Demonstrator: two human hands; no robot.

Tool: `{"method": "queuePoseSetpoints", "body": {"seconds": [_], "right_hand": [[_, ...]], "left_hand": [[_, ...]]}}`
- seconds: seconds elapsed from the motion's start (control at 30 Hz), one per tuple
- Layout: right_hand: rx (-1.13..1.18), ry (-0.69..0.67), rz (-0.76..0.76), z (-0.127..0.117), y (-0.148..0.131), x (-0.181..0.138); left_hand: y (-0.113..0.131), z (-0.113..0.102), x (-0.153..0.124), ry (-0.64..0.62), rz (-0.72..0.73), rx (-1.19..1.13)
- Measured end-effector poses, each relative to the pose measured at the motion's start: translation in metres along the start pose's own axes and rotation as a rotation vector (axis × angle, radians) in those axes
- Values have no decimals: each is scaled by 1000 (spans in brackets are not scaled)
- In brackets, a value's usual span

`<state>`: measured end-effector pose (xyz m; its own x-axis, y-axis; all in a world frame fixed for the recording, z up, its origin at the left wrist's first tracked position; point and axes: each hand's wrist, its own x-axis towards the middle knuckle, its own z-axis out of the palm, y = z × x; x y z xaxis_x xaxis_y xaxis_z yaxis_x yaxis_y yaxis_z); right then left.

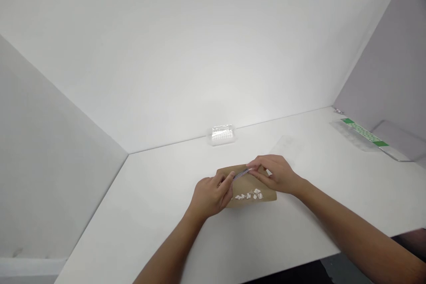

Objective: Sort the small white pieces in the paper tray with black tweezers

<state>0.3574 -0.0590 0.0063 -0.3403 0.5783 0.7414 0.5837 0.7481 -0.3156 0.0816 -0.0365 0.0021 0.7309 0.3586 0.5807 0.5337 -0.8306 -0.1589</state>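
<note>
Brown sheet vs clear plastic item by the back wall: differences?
The brown sheet is matte and opaque; the clear plastic item is glossy and see-through. The brown sheet looks larger in view than the plastic item. White pieces show on the brown sheet, none on the plastic item.

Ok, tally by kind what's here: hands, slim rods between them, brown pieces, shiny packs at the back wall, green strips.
Hands: 2 (left hand, right hand)
Slim rod: 1
Brown piece: 1
Shiny pack: 1
Green strip: 1
Total: 6
</note>
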Motion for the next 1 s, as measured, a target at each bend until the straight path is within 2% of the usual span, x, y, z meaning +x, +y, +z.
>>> {"method": "queuePoseSetpoints", "body": {"seconds": [0.2,0.43,0.7,0.87,1.0], "right_hand": [[-52,-75,-57,0,4,-1],[-29,-52,-29,1,-3,3],[-39,-5,-2,5,-11,5],[-7,108,117,4,-6,5],[14,245,262,3,5,5]], "left_hand": [[0,1,-1,-22,-4,1],[0,0,0,-44,1,0],[3,-2,4,12,-8,30],[-1,-3,4,84,-113,50],[-7,-1,1,170,-286,52]]}}
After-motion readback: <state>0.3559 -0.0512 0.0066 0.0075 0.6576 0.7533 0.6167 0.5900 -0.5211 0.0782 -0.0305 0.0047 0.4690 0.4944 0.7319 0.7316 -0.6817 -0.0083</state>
